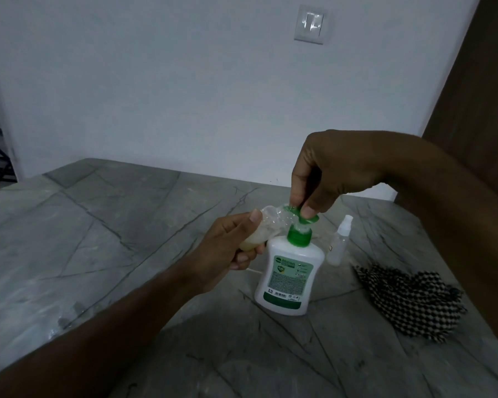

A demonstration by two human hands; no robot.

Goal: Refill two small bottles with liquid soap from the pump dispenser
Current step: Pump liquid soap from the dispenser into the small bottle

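grey marbled surface [127, 225] under dim light; left hand [227, 248] grips a small bottle [266, 225], tilted with its mouth at the green nozzle of the pump dispenser [289, 271]; right hand [328, 173] fingers [309, 209] press the pump head; second bottle [339, 242] stands behind; the mouth-to-nozzle join is blurred

This looks like a room in a home. A grey stone-patterned table [127, 225] with dark veins stands against a plain white painted wall [170, 81], which carries a household rocker light switch [311, 24] with 2 keys. A brown wooden door or panel [477, 81] rises at the right edge. On the table lie everyday domestic things: a white pump dispenser [288, 271] of hand soap with a green label and a crumpled black-and-white checked cloth [408, 300].
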